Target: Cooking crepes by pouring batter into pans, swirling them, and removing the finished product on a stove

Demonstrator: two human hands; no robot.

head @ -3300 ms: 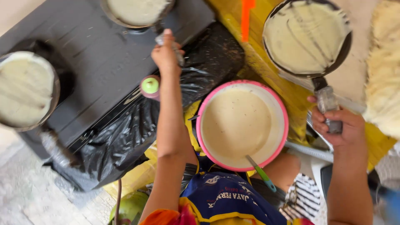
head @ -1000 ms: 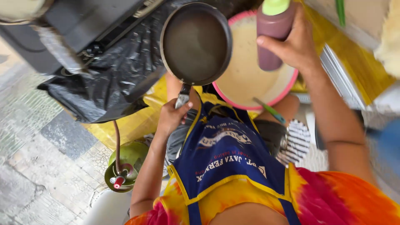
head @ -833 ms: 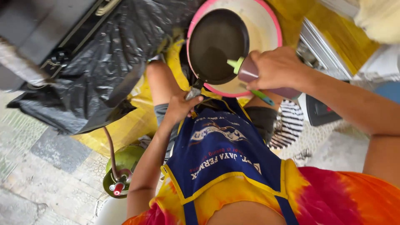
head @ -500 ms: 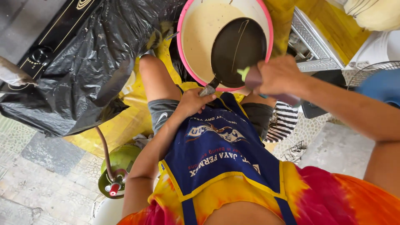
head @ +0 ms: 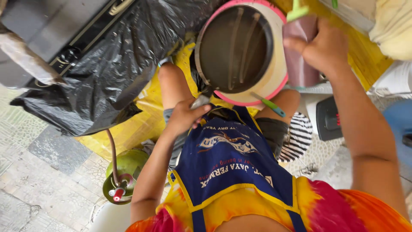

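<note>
Your left hand (head: 185,118) still grips the pan (head: 235,48) handle over the pink basin (head: 281,64); your right hand (head: 324,49), clasping the squeeze bottle (head: 300,56), has now streaked the pan.

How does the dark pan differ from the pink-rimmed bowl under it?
The pan is dark, with pale streaks across its inside; the bowl is cream inside with a pink rim. The pan is smaller and held above the bowl, which lies below and shows past the pan's edge. The left hand grips the pan's handle; no hand holds the bowl, and the right hand holds a bottle beside it. Both are round.
</note>
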